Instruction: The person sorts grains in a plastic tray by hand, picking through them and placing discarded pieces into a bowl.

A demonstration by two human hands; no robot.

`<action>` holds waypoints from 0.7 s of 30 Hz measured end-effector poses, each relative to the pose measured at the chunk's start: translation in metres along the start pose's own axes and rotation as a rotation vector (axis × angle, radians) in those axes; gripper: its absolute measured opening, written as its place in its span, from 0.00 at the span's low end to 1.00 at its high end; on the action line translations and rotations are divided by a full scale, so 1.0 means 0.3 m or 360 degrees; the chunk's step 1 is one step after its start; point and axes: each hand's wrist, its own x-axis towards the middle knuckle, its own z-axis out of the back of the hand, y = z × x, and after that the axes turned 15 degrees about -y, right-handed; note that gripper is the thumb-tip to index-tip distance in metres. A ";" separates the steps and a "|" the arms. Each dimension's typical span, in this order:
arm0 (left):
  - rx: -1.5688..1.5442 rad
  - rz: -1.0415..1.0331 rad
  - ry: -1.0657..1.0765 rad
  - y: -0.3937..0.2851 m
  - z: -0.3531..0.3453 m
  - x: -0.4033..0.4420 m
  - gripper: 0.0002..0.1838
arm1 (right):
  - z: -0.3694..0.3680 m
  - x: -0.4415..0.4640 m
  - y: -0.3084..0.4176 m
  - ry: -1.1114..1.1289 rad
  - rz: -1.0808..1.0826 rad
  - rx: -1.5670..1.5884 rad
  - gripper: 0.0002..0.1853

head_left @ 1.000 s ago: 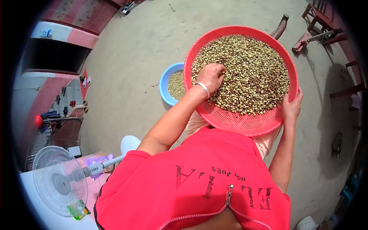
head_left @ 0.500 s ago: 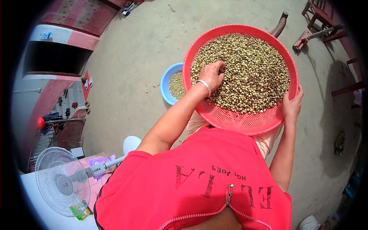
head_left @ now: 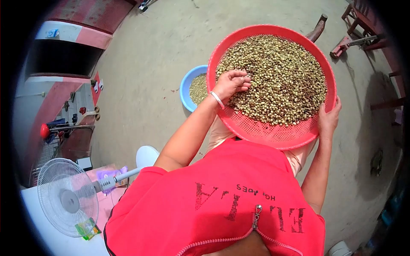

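Note:
A round red plastic sieve basket (head_left: 273,138) with a perforated bottom rests across my lap, tilted a little. A wide layer of greenish-brown beans (head_left: 282,79) covers most of it, leaving the near part of the bottom bare. Over the left side of the beans is my left hand (head_left: 232,85), with a silver bangle at the wrist. Its fingers are loosely bent and apart, with nothing visible in them. My right hand (head_left: 329,119) grips the basket's right rim; some of its fingers are hidden beneath. A blue basin (head_left: 186,85) holding similar, paler beans (head_left: 197,89) stands on the floor at the left, partly behind the basket.
To the lower left, a white standing fan (head_left: 68,198) stands by a table with packets (head_left: 87,229) on it. A curved wooden piece (head_left: 318,27) juts out beyond the basket. Wooden chairs (head_left: 358,19) line the upper right. Grey concrete floor (head_left: 141,85) surrounds me.
My left hand has shifted slightly left across the beans, and its fingers have straightened and spread. My right hand keeps its hold on the rim. The view has shifted slightly.

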 end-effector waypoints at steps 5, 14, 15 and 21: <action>0.0786 -0.0503 -0.0142 -0.015 -0.015 -0.058 0.11 | -0.011 0.009 -0.030 -0.0001 0.0013 -0.0006 0.35; 0.1425 -0.1447 -0.0258 0.001 -0.041 -0.022 0.09 | -0.005 0.008 -0.019 0.0008 0.0028 -0.0037 0.35; 0.1529 -0.1511 -0.0189 0.002 -0.046 -0.023 0.09 | -0.006 0.008 -0.021 0.0001 0.0034 -0.0029 0.35; 0.1639 -0.1713 -0.0094 0.047 -0.059 0.021 0.08 | -0.010 0.009 -0.031 -0.0011 0.0069 0.0004 0.35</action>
